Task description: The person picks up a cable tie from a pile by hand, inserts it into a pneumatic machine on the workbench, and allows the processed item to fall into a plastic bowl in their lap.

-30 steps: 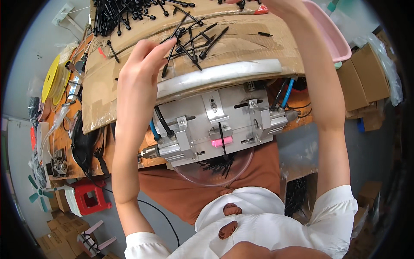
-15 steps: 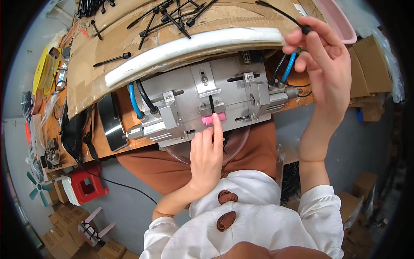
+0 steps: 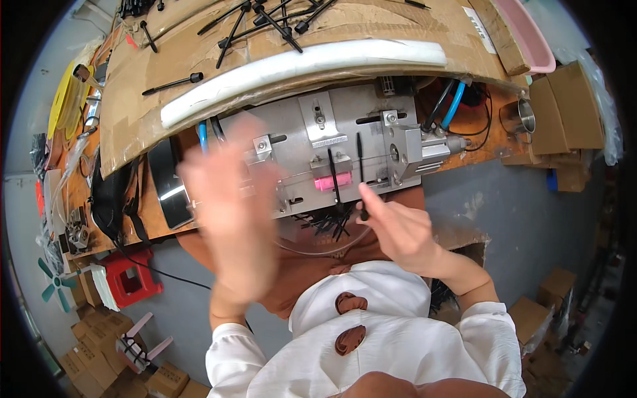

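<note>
Over the right half of the flat grey metal plate (image 3: pixel 361 101), your right hand (image 3: pixel 401 232) is clamped on the thick lower end of a slim black rod (image 3: pixel 361 156), thumb and forefinger pinching it. The rod's narrow shaft points away from you, beside a second black rod (image 3: pixel 332 162) that lies across a glossy pink cylinder (image 3: pixel 325 182) at the plate's middle, the two rods apart. Your left hand (image 3: pixel 232 192) shows only as a blur over the plate's left end; whether its fingers are together or apart, you cannot be told.

A squared, machined metal block (image 3: pixel 403 152) with a round bore stands to the right of the held rod. Below the plate's near edge, more black rods (image 3: pixel 325 222) bristle in a clear, round-rimmed bowl (image 3: pixel 312 253).

Beyond the plate, a smooth white padded strip (image 3: pixel 305 63) edges a creased brown cardboard sheet (image 3: pixel 142 126), on which a loose black rod (image 3: pixel 174 83) with a knobbed head lies. The orange-brown surface (image 3: pixel 146 229) carries a glossy dark slab (image 3: pixel 169 182).
</note>
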Motion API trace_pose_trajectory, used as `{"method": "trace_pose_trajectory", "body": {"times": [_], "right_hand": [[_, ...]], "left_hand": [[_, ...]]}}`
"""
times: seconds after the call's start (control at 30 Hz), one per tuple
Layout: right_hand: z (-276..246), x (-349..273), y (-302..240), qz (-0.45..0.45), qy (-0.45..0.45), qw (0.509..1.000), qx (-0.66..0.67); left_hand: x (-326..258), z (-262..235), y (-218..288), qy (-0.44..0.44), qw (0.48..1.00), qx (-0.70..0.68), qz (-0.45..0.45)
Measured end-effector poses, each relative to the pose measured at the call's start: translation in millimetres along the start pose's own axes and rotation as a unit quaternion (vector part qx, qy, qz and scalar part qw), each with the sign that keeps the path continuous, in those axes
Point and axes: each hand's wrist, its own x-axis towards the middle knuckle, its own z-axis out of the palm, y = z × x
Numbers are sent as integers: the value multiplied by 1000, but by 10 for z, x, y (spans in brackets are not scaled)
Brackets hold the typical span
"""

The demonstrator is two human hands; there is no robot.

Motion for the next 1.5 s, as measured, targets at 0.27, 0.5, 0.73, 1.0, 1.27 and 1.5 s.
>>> {"method": "trace_pose_trajectory", "body": {"times": [0.27, 0.5, 0.73, 1.0, 1.27, 1.5], "right_hand": [[287, 23, -50, 0, -59, 998, -24], [-166, 669, -24, -70, -71, 992, -83], [360, 2843, 634, 40, -80, 954, -284], [-664, 2569, 289, 62, -96, 972, 207], [-667, 1307, 145, 109, 116, 975, 158], [22, 44, -57, -11, 21, 999, -43]], "left_hand": [[775, -193, -847, -30, 999, -17, -11], [564, -212, -739, -6, 993, -91, -71], [-248, 100, -139, 135, 988, -75, -9], [-815, 643, 376, -87, 995, -28, 48], [-827, 650, 378, -147, 989, -31, 4], [-790, 353, 341, -129, 991, -40, 5]]}}
